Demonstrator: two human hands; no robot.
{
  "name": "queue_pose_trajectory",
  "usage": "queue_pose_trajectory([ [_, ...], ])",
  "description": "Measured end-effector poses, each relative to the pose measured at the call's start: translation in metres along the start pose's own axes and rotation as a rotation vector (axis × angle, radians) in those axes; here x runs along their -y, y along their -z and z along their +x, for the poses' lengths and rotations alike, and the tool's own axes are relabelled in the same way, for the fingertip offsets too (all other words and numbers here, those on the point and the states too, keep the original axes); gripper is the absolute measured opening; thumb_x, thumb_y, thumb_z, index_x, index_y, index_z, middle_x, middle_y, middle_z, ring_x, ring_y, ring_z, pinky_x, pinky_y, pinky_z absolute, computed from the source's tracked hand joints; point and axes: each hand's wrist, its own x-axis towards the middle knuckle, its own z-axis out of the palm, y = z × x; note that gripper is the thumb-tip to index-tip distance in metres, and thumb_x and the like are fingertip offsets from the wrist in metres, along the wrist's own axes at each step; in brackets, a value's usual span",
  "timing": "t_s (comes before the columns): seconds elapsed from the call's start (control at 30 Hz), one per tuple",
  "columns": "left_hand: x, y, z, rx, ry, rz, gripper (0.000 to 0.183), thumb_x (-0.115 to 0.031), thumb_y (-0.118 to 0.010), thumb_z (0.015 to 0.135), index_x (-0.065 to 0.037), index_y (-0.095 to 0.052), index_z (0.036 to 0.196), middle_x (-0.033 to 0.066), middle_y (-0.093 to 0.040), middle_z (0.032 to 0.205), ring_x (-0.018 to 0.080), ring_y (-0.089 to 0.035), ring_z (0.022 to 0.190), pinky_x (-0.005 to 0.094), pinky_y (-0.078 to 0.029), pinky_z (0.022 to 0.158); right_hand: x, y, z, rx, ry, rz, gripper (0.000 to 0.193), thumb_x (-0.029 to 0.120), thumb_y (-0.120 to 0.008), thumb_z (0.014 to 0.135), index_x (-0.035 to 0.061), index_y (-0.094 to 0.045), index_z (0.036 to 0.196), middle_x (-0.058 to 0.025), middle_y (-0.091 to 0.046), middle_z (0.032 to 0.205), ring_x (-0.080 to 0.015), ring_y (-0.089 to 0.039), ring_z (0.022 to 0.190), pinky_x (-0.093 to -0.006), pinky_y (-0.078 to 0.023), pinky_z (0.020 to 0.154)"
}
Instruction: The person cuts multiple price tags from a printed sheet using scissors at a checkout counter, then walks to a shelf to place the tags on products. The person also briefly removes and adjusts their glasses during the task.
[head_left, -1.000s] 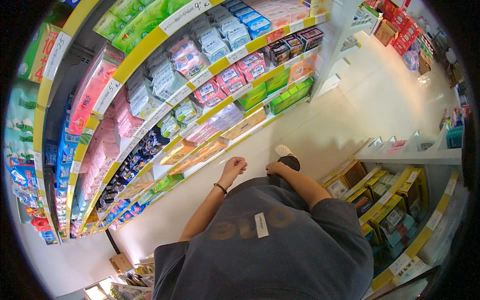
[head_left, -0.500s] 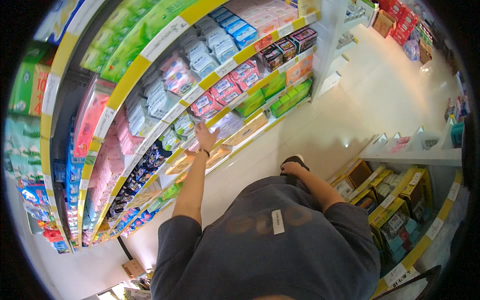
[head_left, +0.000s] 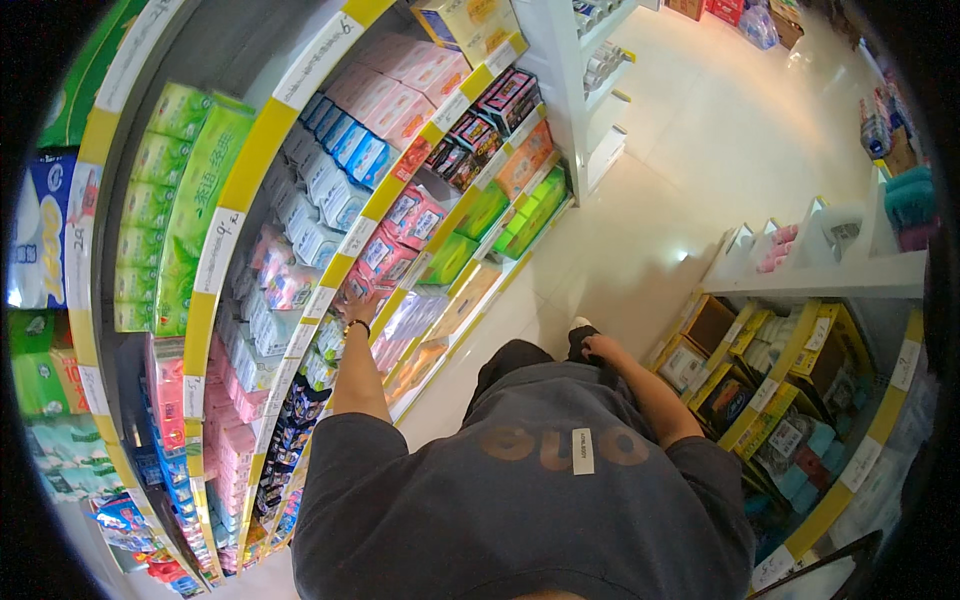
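Note:
My left hand [head_left: 357, 305], with a dark bracelet at its wrist, reaches to the shelf on the left. Its fingers look apart, at the near end of a row of pink soft packs [head_left: 385, 255]; whether they press on a pack is hard to see. Just below it are green-and-white packs [head_left: 328, 338], and to its right lie pale purple packs [head_left: 412, 318]. My right hand [head_left: 603, 347] hangs low beside my leg and dark shoe [head_left: 580, 340], far from the shelf goods. Its fingers are small and partly hidden.
Tiered shelves with yellow edge strips [head_left: 345, 250] hold white packs [head_left: 325, 195], pink tissue packs [head_left: 400, 85] and green packs [head_left: 205, 200]. To the right, a lower shelf unit [head_left: 830, 275] holds yellow display boxes [head_left: 790, 425]. A pale tiled floor [head_left: 660, 200] runs between.
The view has turned and shifted, so the shelf goods appear farther left and lower. My left hand has gone from spread beside the purple packs to the row of pink packs.

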Motion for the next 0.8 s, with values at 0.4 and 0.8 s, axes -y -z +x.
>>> queue_pose_trajectory([
  [0.4,-0.007,-0.033,-0.038,-0.446,0.107,0.050,0.086,-0.033,-0.070,0.065,-0.003,-0.022,0.129,0.0301,-0.027,0.128,0.0460,-0.034,0.115,0.0508,-0.033,0.094,0.005,-0.046,0.018,0.097,-0.082,0.100,0.037,0.033,-0.057,0.075,0.0108,-0.058,0.105,-0.0181,-0.059,0.098,-0.0351,-0.057,0.089,-0.0423,-0.047,0.075],
  [0.8,-0.084,-0.151,-0.179,0.956,-0.779,0.178,0.033,-0.022,-0.052,0.081,0.001,-0.055,0.105,0.0179,-0.058,0.103,0.0310,-0.054,0.095,0.0363,-0.043,0.084,0.092,-0.070,-0.038,-0.005,-0.755,0.550,0.062,0.038,-0.057,0.078,0.0103,-0.034,0.128,-0.0184,-0.025,0.135,-0.0413,-0.031,0.119,-0.0574,-0.031,0.091],
])
